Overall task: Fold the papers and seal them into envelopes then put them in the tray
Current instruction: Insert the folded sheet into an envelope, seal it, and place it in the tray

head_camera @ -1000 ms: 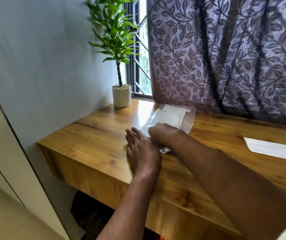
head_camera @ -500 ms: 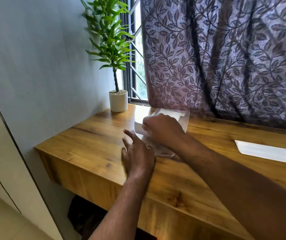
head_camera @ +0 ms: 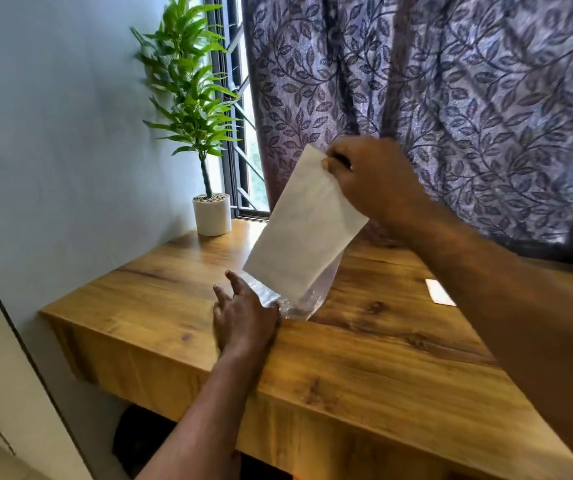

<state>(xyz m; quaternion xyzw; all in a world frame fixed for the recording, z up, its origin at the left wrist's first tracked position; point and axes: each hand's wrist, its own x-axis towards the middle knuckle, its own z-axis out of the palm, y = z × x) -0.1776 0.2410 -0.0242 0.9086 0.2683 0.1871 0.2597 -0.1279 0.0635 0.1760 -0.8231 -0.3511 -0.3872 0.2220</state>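
So, starting at the left: there's a pale blue-grey painted wall [head_camera: 53, 133], and a leafy green plant [head_camera: 191, 91] in a plain white round pot [head_camera: 211, 214]. The pot sits at the far left corner of the brown wooden desk [head_camera: 364, 358], right by the dark-framed window [head_camera: 233, 133]. Under the desk's near left edge there's some dark shape [head_camera: 139, 441], can't make out what it is.

The left hand [head_camera: 243, 317] lies flat on the desk a bit in from the near edge. Its fingers [head_camera: 240, 285] are straight and slightly spread, not curled round anything. They touch the left edge of a clear crinkly plastic packet [head_camera: 307, 299] lying toward the middle of the desk.

Over that packet hangs the white rectangular envelope [head_camera: 306, 223] (reads as an envelope to me, might be a folded sheet). It's tilted and up off the desk, with its lower end overlapping the packet. Can't tell whether that end is inside the packet's mouth or just in front of it.

The right hand [head_camera: 371, 178] is raised above the desk and pinches the envelope's top corner between thumb and curled fingers.

Further right, a flat white paper sheet [head_camera: 439, 292] lies on the desk toward the far right edge, mostly hidden behind the right forearm. A purple leaf-patterned fabric curtain [head_camera: 451, 81] hangs along the desk's far edge.
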